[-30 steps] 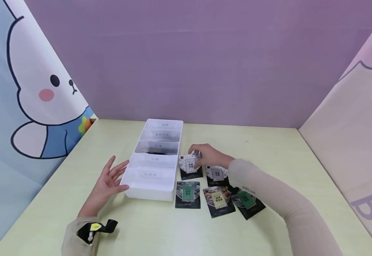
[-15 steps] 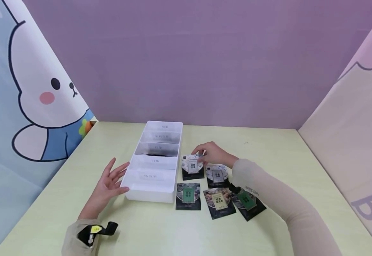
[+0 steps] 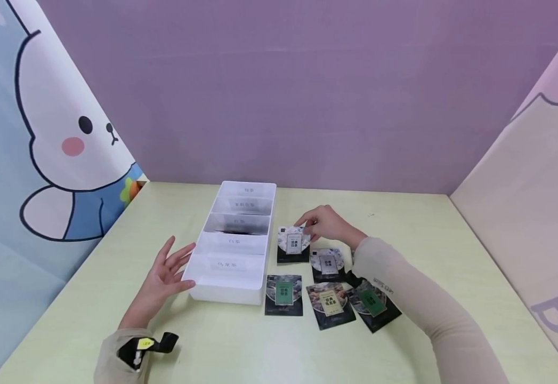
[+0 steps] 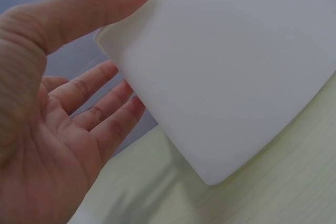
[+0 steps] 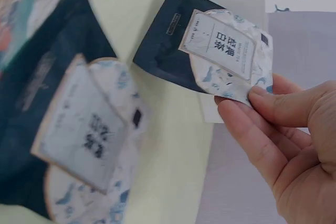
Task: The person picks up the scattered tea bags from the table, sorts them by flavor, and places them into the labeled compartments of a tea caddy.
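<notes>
My right hand [image 3: 329, 223] pinches the top corner of a tea sachet [image 3: 293, 244] with a white, blue-patterned upper part and a black lower part. In the right wrist view, thumb and fingertips hold that sachet [image 5: 210, 45] over the table. Fingers fairly straight, my left hand [image 3: 163, 280] touches the near left corner of a long white divided box [image 3: 226, 295]; the left wrist view has the thumb along its rim and fingertips against its side. A dark packet edge shows in the box's middle compartment. Another white-and-black tea sachet [image 3: 327, 265] lies below my right hand.
Two green-labelled sachets [image 3: 284, 295] [image 3: 372, 302] and a yellow-labelled sachet [image 3: 330, 305] lie on the pale table [image 3: 240, 346] in front. My right sleeve [image 3: 403, 277] passes over the right-hand sachets. A purple panel [image 3: 279, 96] stands behind the table.
My right hand has lifted the white-and-black sachet slightly and moved it right, away from the box's side. The left hand keeps its place at the box.
</notes>
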The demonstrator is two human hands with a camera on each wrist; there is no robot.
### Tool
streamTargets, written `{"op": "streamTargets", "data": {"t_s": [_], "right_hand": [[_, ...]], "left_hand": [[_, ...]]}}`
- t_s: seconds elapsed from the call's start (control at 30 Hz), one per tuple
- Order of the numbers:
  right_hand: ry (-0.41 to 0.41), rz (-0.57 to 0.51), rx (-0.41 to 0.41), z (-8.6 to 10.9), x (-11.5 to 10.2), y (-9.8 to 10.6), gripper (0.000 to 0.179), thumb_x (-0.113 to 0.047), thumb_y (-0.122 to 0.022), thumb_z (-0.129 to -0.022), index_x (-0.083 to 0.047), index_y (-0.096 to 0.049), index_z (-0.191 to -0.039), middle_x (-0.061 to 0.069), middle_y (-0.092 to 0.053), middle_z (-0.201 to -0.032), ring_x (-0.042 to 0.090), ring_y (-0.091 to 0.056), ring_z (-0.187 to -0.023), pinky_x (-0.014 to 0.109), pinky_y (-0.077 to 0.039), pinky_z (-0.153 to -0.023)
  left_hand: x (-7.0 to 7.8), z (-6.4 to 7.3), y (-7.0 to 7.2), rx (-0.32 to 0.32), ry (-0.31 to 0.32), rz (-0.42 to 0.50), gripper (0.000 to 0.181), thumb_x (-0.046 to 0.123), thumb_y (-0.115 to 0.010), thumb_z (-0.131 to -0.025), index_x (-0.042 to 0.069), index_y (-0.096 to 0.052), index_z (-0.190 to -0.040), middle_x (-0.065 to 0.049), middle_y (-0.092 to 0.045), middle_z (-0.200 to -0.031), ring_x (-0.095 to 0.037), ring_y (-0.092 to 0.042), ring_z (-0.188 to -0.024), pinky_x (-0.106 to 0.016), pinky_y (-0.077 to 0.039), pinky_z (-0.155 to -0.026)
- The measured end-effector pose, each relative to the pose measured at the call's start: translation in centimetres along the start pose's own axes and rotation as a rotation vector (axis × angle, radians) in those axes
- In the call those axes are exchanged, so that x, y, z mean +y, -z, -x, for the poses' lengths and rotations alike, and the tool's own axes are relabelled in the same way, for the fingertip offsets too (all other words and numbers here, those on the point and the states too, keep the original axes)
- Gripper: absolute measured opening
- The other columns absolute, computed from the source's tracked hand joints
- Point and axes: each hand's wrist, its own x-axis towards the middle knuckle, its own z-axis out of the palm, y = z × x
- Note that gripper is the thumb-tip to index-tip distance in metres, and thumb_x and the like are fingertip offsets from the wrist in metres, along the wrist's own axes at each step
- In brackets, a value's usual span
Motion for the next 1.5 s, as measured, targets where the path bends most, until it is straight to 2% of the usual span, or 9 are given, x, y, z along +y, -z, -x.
{"op": "streamTargets", "data": {"t_s": [0.5,0.67,0.87,1.2,1.5], "right_hand": [[0.002,-0.046,0.128,0.5,-2.1,2.9,0.022,0.003,-0.066,-0.091,-0.002,-0.076,-0.109,0.010,-0.071,-0.078,0.023,-0.069,-0.064,0.043,-0.060,-0.066],[-0.008,-0.056,0.136,0.5,-3.7,4.1,0.021,0.002,-0.067,-0.090,-0.001,-0.075,-0.109,0.012,-0.071,-0.079,0.025,-0.069,-0.065,0.035,-0.060,-0.063],[-0.008,-0.079,0.152,0.2,-5.6,5.1,0.021,0.004,-0.067,-0.088,0.001,-0.076,-0.107,0.013,-0.072,-0.082,0.026,-0.070,-0.067,0.035,-0.060,-0.063],[-0.033,-0.099,0.172,-0.3,-7.3,4.6,0.020,0.001,-0.070,-0.088,-0.001,-0.077,-0.107,0.013,-0.075,-0.085,0.030,-0.071,-0.070,0.034,-0.060,-0.064],[-0.015,-0.114,0.158,-1.6,-9.1,3.0,0.018,-0.002,-0.073,-0.087,-0.005,-0.078,-0.105,0.010,-0.074,-0.085,0.024,-0.071,-0.069,0.033,-0.060,-0.064]], "left_hand": [[-0.1,-0.6,-0.2,-0.009,0.009,0.011,0.110,-0.011,-0.068,-0.087,0.021,0.007,-0.160,-0.016,-0.029,-0.160,0.003,-0.044,-0.129,-0.016,-0.042,-0.101],[-0.2,-0.8,0.0,-0.010,0.015,0.009,0.111,-0.009,-0.069,-0.087,0.025,0.006,-0.160,-0.015,-0.028,-0.161,0.002,-0.043,-0.131,-0.017,-0.042,-0.101],[-0.1,-0.8,-0.1,-0.014,0.016,0.017,0.111,-0.010,-0.069,-0.086,0.024,0.006,-0.160,-0.016,-0.026,-0.161,0.003,-0.043,-0.130,-0.018,-0.042,-0.101],[0.0,-0.4,-0.2,-0.011,0.032,0.002,0.112,-0.011,-0.069,-0.086,0.023,0.007,-0.160,-0.016,-0.027,-0.161,0.001,-0.042,-0.131,-0.016,-0.041,-0.101],[0.1,0.0,0.1,-0.003,0.024,-0.005,0.111,-0.011,-0.068,-0.086,0.024,0.006,-0.160,-0.017,-0.027,-0.161,0.003,-0.042,-0.131,-0.015,-0.041,-0.101]]}}
